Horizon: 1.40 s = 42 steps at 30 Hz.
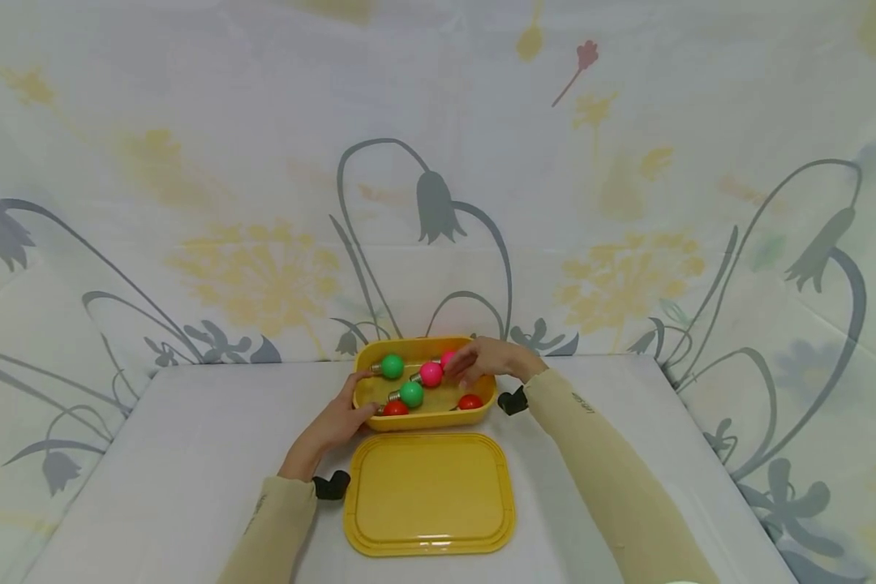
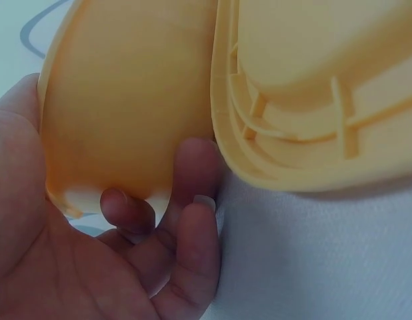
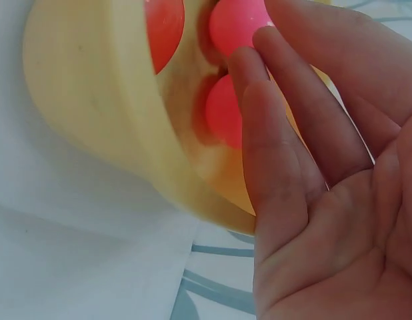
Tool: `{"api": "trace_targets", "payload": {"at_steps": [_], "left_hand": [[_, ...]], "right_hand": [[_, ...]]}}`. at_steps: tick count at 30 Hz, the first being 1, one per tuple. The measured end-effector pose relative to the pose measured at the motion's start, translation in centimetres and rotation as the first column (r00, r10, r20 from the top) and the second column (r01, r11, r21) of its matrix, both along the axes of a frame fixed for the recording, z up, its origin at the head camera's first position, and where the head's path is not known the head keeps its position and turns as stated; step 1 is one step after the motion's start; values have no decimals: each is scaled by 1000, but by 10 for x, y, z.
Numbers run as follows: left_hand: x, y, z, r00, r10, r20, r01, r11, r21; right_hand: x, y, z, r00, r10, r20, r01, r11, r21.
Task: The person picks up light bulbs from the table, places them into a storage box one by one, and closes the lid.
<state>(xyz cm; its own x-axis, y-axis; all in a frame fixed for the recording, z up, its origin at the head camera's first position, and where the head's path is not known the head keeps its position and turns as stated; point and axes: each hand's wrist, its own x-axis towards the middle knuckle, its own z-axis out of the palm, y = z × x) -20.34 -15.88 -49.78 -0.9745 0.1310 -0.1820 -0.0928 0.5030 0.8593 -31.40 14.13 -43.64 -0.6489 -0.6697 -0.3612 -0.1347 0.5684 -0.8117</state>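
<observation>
A yellow plastic box [image 1: 423, 421] stands near the back of the table, holding green bulbs [image 1: 412, 394], pink bulbs [image 1: 431, 374] and red bulbs [image 1: 470, 401] with metal screw bases. My left hand [image 1: 339, 418] grips the box's left end; the left wrist view shows bent fingers [image 2: 197, 250] against its outer wall [image 2: 126, 93]. Over the right end of the box reaches my right hand [image 1: 491, 359], its fingers loosely extended. In the right wrist view its fingertips are right by two pink bulbs [image 3: 223, 110], partly hiding them, and nothing shows in its grasp.
Just in front of the box lies a flat yellow lid [image 1: 429, 495], with raised ribs and a rim visible in the left wrist view. The white table [image 1: 212, 462] meets a flower-printed cloth backdrop [image 1: 263, 162] close behind the box.
</observation>
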Motion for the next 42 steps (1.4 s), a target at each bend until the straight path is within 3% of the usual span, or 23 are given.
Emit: {"api": "trace_targets", "payload": {"at_steps": [14, 22, 32, 38, 42], "left_hand": [[0, 0, -2, 1000, -1, 3, 1, 1000, 11], [1, -1, 0, 1000, -14, -5, 14, 1000, 13], [0, -10, -1, 1000, -8, -4, 8, 1000, 16], [-1, -6, -2, 1000, -21, -9, 21, 1000, -3], [-3, -3, -3, 1000, -24, -13, 24, 1000, -5]], "right_hand": [[6, 4, -3, 998, -68, -17, 67, 995, -69], [13, 5, -5, 994, -102, -40, 94, 981, -171], [28, 13, -16, 976, -190, -106, 148, 935, -321], [44, 29, -24, 950, -269, -159, 200, 915, -351], [59, 37, -24, 931, -336, -140, 259, 882, -393]]}}
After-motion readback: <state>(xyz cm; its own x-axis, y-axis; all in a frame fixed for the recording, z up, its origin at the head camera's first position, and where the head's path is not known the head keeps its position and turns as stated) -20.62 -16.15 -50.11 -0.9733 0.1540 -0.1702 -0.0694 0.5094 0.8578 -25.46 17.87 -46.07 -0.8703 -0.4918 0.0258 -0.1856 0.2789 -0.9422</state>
